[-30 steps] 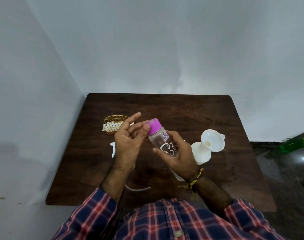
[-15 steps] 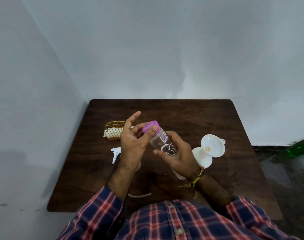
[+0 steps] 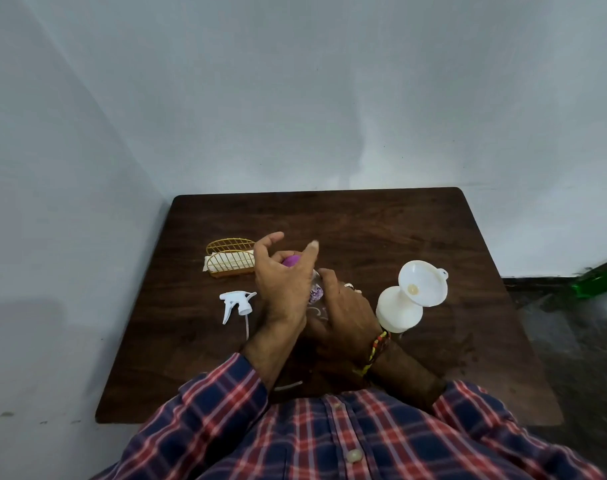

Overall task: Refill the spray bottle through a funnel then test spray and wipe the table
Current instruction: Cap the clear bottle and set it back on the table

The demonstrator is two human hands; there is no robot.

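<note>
My right hand (image 3: 343,306) grips a clear refill bottle (image 3: 316,296) with a purple label, held tilted over the brown table (image 3: 364,223). Most of the bottle is hidden by my hands. My left hand (image 3: 283,282) wraps around its purple cap (image 3: 290,260), thumb and forefinger raised. To the right stands the white spray bottle (image 3: 397,315) with a white funnel (image 3: 423,284) seated in its neck. The white trigger sprayer head (image 3: 238,303) lies on the table to the left, its dip tube trailing toward me.
A gold wire holder (image 3: 230,259) with white napkins sits at the left rear of the table. A wall runs along the table's left and far sides. A green bottle (image 3: 598,282) lies on the dark floor at right.
My left hand has closed over the purple cap and turned, now covering most of it. The bottle has dropped lower and tilted away. The camera has pitched up, shifting the table down in view.
</note>
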